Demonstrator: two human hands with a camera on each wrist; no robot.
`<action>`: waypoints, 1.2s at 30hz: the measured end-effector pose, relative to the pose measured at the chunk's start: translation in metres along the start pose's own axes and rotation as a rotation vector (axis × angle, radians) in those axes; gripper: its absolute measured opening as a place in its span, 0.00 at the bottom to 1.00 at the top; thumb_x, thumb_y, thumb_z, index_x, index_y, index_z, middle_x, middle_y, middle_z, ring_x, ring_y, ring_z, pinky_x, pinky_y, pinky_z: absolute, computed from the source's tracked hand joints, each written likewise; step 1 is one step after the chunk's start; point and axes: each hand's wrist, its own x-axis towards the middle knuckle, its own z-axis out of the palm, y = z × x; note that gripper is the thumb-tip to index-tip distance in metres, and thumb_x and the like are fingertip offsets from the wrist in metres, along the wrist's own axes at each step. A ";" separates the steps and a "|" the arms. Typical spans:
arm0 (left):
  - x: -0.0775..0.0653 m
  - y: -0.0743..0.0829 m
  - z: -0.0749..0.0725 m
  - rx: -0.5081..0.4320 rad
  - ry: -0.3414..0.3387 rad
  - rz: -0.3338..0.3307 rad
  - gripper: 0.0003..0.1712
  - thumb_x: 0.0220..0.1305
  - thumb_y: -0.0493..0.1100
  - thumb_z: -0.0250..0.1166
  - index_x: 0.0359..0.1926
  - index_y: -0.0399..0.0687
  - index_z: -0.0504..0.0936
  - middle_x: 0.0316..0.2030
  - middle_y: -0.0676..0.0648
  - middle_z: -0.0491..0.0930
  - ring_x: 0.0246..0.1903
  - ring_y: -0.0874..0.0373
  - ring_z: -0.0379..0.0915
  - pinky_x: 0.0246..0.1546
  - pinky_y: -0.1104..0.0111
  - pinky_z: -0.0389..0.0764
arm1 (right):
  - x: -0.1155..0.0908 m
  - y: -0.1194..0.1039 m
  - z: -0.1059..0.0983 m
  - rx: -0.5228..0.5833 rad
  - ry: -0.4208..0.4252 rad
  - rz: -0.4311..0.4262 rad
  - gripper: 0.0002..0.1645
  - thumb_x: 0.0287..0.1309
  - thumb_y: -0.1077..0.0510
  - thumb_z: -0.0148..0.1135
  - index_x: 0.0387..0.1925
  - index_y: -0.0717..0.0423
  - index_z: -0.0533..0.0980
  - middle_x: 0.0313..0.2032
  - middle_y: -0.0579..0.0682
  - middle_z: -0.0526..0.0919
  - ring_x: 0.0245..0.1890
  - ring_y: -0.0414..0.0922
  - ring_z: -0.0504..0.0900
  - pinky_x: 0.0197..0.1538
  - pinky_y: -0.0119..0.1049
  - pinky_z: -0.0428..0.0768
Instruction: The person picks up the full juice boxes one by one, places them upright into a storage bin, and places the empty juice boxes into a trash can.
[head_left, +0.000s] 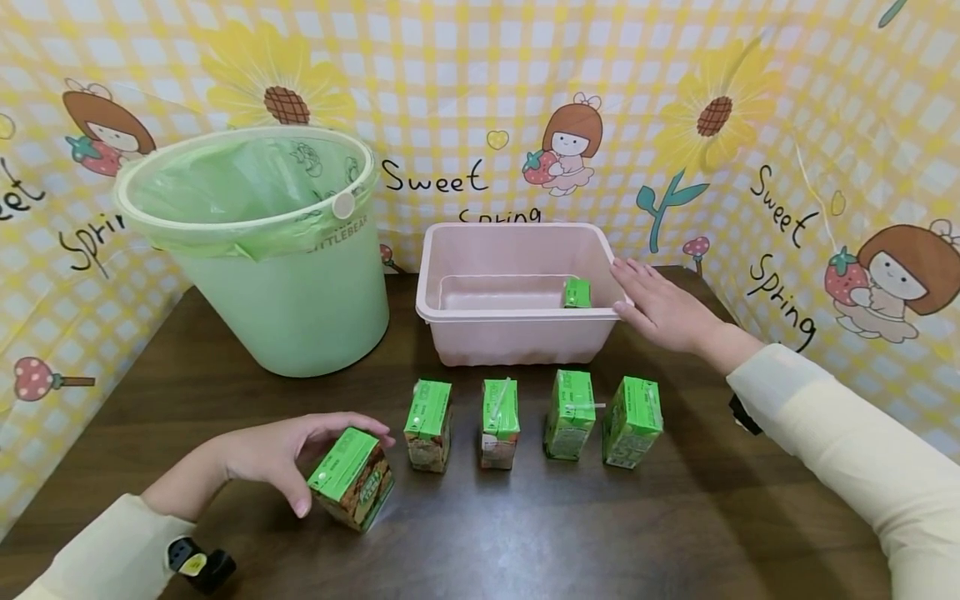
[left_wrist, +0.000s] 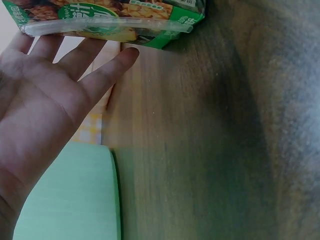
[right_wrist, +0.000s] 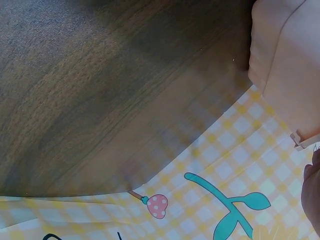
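My left hand (head_left: 277,454) is spread around a small green-topped drink carton (head_left: 352,479) at the front left. Its fingers reach behind the carton and the thumb lies at the left side, with a slight gap visible. A wrapped straw (left_wrist: 110,24) runs along the carton's side in the left wrist view. My right hand (head_left: 660,308), fingers extended, rests on the right rim of a pink plastic bin (head_left: 517,342). Inside that bin, near its right end, is another green-topped carton (head_left: 577,292). Only an edge of the right hand (right_wrist: 312,187) shows in the right wrist view.
Several more drink cartons stand in a row before the bin, from a brown-sided one (head_left: 429,425) to one at the right end (head_left: 632,421). A green trash can (head_left: 315,308) with a bag liner stands back left. Patterned cloth (head_left: 465,100) borders the dark wooden table (head_left: 540,542).
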 end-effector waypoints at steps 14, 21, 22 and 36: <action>-0.001 0.000 0.001 0.000 0.043 -0.043 0.50 0.46 0.22 0.71 0.70 0.31 0.57 0.65 0.26 0.59 0.64 0.41 0.62 0.61 0.58 0.68 | 0.000 0.000 0.000 -0.002 0.004 0.002 0.39 0.75 0.43 0.38 0.74 0.66 0.48 0.73 0.63 0.49 0.74 0.58 0.44 0.72 0.48 0.42; 0.001 0.002 -0.001 0.045 0.026 -0.036 0.47 0.45 0.23 0.70 0.68 0.31 0.61 0.61 0.23 0.63 0.60 0.42 0.66 0.59 0.58 0.70 | 0.000 0.000 0.000 0.006 0.006 -0.001 0.39 0.75 0.44 0.38 0.74 0.66 0.48 0.73 0.64 0.49 0.73 0.59 0.44 0.72 0.48 0.42; 0.002 0.003 -0.001 0.046 0.021 -0.038 0.47 0.45 0.23 0.70 0.67 0.31 0.61 0.61 0.24 0.64 0.60 0.42 0.67 0.59 0.58 0.70 | 0.000 0.000 0.001 0.004 0.004 0.001 0.39 0.75 0.44 0.38 0.74 0.66 0.48 0.73 0.64 0.49 0.73 0.59 0.44 0.72 0.48 0.42; 0.002 0.012 -0.008 0.013 0.037 -0.046 0.45 0.47 0.24 0.69 0.67 0.27 0.60 0.60 0.23 0.65 0.58 0.39 0.69 0.56 0.53 0.73 | 0.000 -0.001 -0.001 0.005 -0.002 -0.001 0.38 0.75 0.47 0.41 0.74 0.66 0.48 0.73 0.64 0.49 0.73 0.60 0.45 0.72 0.49 0.42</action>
